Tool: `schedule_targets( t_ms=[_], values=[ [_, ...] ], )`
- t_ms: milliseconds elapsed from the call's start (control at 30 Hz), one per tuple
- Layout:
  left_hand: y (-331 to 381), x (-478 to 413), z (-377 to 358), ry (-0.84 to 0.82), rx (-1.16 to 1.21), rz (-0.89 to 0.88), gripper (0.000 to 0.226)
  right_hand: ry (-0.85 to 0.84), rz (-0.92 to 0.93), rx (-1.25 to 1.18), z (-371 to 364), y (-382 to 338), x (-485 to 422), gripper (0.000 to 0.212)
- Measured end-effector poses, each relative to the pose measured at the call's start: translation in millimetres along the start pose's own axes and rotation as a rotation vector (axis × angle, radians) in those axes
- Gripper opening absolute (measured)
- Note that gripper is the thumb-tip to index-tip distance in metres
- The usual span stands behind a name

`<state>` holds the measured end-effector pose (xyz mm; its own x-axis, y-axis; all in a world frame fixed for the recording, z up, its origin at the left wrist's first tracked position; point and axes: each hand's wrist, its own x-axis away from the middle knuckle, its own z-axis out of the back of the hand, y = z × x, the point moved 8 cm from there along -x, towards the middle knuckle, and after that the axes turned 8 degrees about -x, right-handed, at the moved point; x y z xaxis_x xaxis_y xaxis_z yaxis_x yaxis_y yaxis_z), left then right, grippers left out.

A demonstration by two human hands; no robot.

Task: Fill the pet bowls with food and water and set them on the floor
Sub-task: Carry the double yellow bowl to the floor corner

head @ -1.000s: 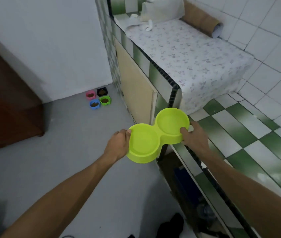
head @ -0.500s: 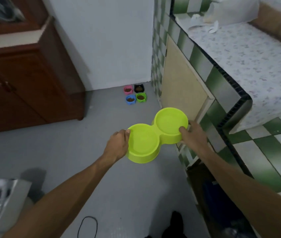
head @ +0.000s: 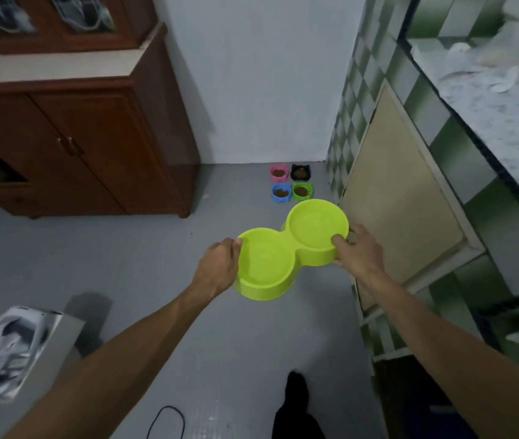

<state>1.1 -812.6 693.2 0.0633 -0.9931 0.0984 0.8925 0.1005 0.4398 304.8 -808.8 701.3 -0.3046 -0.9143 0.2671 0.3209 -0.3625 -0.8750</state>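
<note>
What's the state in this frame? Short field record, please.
held: lime double bowl, carried above the floor
left hand: grips the near well's rim
right hand: grips the far well's rim
contents: no kibble visible; cannot tell about water
by the wall: pink bowl, black bowl, blue bowl, green bowl, each holding brown food

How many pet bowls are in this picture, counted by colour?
pink bowl: 1
black bowl: 1
blue bowl: 1
green bowl: 1
lime-green double bowl: 1
Total: 5
</note>
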Motion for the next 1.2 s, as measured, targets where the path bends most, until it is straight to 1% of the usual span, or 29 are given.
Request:
schedule_targets(
  t_ms=[67, 133, 267, 367, 600, 667, 767, 867, 933, 967, 1100, 1200],
  values=[
    [-1.7, -20.8, 2.9, 0.012, 0.015, 0.013, 0.046, -0.007, -0.001, -0.005, -5.5, -12.8, -19.0, 0.044],
    [-1.1, -42.6, 5.0, 0.020, 0.028, 0.032, 0.047, -0.021, -0.004, -0.007, -10.6, -20.6, -43.0, 0.044],
    [0.8, -87.2, 10.8, 0.054, 0.043, 0.046, 0.047, -0.043, 0.010, -0.003, -24.5, -37.4, -94.4, 0.066],
    [-0.9, -122.7, 12.4, 0.050, 0.036, 0.074, 0.047, -0.063, 0.004, 0.027, -36.8, -53.4, -126.3, 0.057],
    [-10.2, -220.4, 14.6, 0.057, 0.059, 0.092, 0.047, -0.078, 0.006, -0.015, -76.9, -67.2, -231.9, 0.073],
    [-14.1, -252.5, 15.2, 0.053, 0.060, 0.092, 0.047, -0.086, 0.004, -0.022, -88.6, -84.1, -253.9, 0.068],
    [-21.3, -302.4, 21.6, 0.072, 0.038, 0.074, 0.045, -0.084, 0.005, -0.020, -108.1, -106.9, -289.6, 0.054],
    [-28.3, -353.2, 27.2, 0.075, 0.024, 0.046, 0.044, -0.080, -0.003, -0.041, -131.0, -122.8, -332.3, 0.047],
    [-36.9, -385.9, 33.2, 0.079, 0.029, 0.043, 0.045, -0.084, -0.011, -0.040, -148.3, -134.7, -359.0, 0.035],
    [-40.0, -401.8, 36.8, 0.087, 0.028, 0.036, 0.046, -0.076, -0.011, -0.048, -155.0, -142.0, -371.0, 0.033],
    [-44.6, -460.7, 47.4, 0.064, 0.031, 0.053, 0.044, -0.056, -0.016, -0.055, -181.3, -169.7, -423.0, 0.047],
    [-53.6, -500.4, 46.8, 0.048, 0.031, 0.090, 0.047, -0.066, -0.016, -0.054, -200.9, -181.8, -463.7, 0.047]
  ],
)
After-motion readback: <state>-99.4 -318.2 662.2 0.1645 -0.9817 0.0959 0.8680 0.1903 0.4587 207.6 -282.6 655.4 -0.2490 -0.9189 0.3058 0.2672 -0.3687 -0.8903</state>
